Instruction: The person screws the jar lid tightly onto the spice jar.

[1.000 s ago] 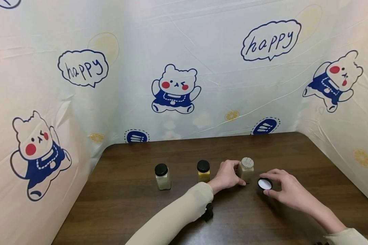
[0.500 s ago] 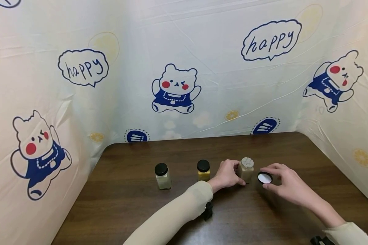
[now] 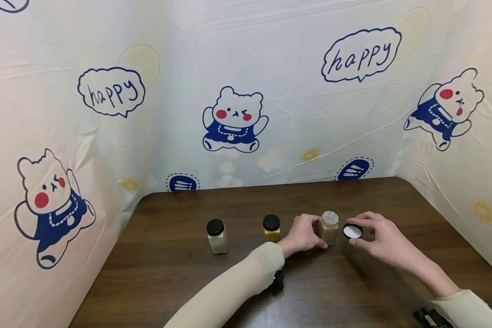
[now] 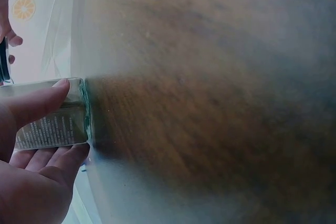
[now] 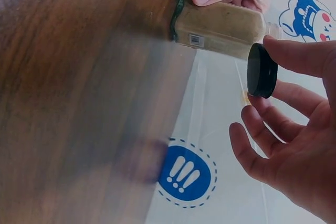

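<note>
An uncapped glass spice jar (image 3: 329, 232) stands upright on the table, filled with beige powder and topped by a perforated shaker insert (image 3: 330, 217). My left hand (image 3: 302, 233) grips it from the left, thumb on the near side, as the left wrist view shows with the printed label (image 4: 50, 129). To the right of the jar, my right hand (image 3: 387, 237) pinches a black screw lid (image 5: 262, 71) between thumb and fingers. The lid's white inner side (image 3: 352, 232) faces the head camera. In the right wrist view the lid is close beside the jar's neck.
A capped jar of pale powder (image 3: 218, 237) stands to the left on the wooden table (image 3: 168, 282). Nearer the left hand is a capped jar with yellow contents (image 3: 272, 229), partly hidden by the wrist. A patterned curtain (image 3: 237, 54) surrounds the table's back and sides.
My right hand has lifted the lid slightly farther away from me and a touch toward the jar. The left hand and its jar have stayed in place.
</note>
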Demonstrator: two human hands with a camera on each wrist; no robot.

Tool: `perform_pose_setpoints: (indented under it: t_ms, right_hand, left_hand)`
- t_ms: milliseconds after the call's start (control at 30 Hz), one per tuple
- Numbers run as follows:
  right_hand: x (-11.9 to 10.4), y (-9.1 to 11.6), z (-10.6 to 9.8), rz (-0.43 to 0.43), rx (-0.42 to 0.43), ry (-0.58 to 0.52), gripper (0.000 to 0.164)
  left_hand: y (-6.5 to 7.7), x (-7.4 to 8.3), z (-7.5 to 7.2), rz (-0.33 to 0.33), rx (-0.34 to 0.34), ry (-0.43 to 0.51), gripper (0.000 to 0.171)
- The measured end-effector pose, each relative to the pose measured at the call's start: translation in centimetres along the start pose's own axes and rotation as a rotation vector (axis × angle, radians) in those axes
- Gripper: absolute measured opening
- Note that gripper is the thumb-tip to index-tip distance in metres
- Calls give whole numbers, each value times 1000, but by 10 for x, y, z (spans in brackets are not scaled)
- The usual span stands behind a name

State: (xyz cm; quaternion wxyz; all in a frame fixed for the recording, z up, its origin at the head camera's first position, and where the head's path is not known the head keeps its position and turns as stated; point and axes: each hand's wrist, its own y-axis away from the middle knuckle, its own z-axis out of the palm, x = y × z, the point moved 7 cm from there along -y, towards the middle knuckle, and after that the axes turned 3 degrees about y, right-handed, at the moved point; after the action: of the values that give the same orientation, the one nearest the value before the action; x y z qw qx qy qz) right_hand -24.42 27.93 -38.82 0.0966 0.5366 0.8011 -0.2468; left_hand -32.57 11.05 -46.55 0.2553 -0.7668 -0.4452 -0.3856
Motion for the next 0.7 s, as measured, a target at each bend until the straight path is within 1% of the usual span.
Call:
perform_pose_setpoints:
  t_ms: [700]
  right_hand:
    - [-9,-9,-3,-28,38,4,45]
  left_hand:
    - [3,3,-2,-3,-5,18,50]
